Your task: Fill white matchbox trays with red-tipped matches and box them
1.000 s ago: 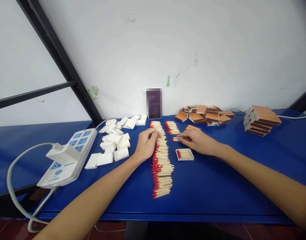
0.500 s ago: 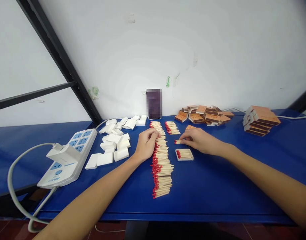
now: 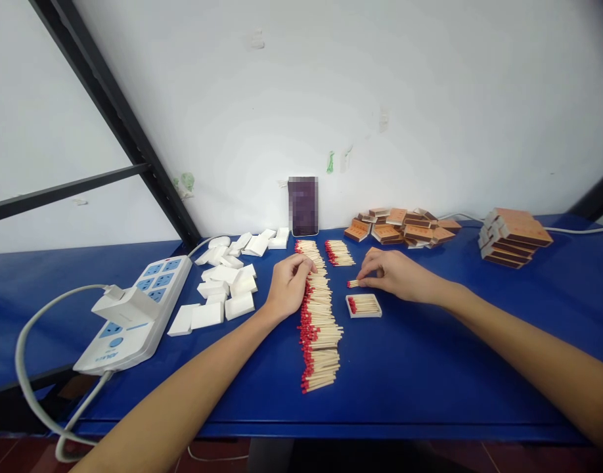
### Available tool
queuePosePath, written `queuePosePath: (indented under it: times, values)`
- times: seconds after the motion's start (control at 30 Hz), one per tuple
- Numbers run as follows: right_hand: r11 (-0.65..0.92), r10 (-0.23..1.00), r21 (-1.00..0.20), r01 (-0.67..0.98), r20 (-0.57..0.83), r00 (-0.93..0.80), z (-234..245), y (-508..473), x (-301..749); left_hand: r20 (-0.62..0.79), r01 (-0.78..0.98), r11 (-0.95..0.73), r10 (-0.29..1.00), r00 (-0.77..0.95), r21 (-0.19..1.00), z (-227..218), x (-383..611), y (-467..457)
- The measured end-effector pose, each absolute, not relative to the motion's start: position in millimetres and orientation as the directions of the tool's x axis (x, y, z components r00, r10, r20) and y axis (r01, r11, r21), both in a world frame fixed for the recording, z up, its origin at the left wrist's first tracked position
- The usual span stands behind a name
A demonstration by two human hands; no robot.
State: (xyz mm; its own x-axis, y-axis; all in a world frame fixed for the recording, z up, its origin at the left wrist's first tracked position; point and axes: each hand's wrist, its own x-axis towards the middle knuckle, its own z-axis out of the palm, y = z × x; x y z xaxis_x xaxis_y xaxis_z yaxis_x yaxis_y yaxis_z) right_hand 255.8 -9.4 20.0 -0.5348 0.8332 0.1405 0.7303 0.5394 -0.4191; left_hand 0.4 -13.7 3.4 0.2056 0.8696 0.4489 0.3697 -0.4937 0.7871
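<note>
A long row of red-tipped matches point(image 3: 318, 322) runs down the middle of the blue table point(image 3: 429, 368). My left hand point(image 3: 288, 284) rests curled on the row's left side near its far end, fingertips on the matches. My right hand point(image 3: 396, 272) pinches a small bunch of matches point(image 3: 353, 284) flat against the table, just beyond an open white tray point(image 3: 363, 305) that holds several matches. A shorter row of matches point(image 3: 339, 252) lies behind the bunch.
Empty white trays point(image 3: 226, 282) are scattered left of the rows. A white power strip point(image 3: 134, 309) with a plugged cable sits further left. Orange matchbox sleeves point(image 3: 404, 227) lie in a heap at the back, a stack of them point(image 3: 514, 238) at the right. A dark phone point(image 3: 303, 205) leans on the wall.
My right hand has slid the small bunch of matches a little nearer, toward the open tray. My left hand has stayed on the long row.
</note>
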Motion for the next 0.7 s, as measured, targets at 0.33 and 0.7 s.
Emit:
queuePosePath:
  times: [0.33, 0.7]
  values:
    - [0.557, 0.822, -0.389, 0.734, 0.132, -0.553, 20.7, -11.3, 256.0, 0.455, 0.358, -0.503, 0.864, 0.215, 0.787, 2.7, 0.7, -14.3]
    - [0.569, 0.809, -0.386, 0.726, 0.103, -0.579, 21.9, -14.1, 253.9, 0.465, 0.379, -0.511, 0.860, 0.212, 0.772, 2.1, -0.2, -13.5]
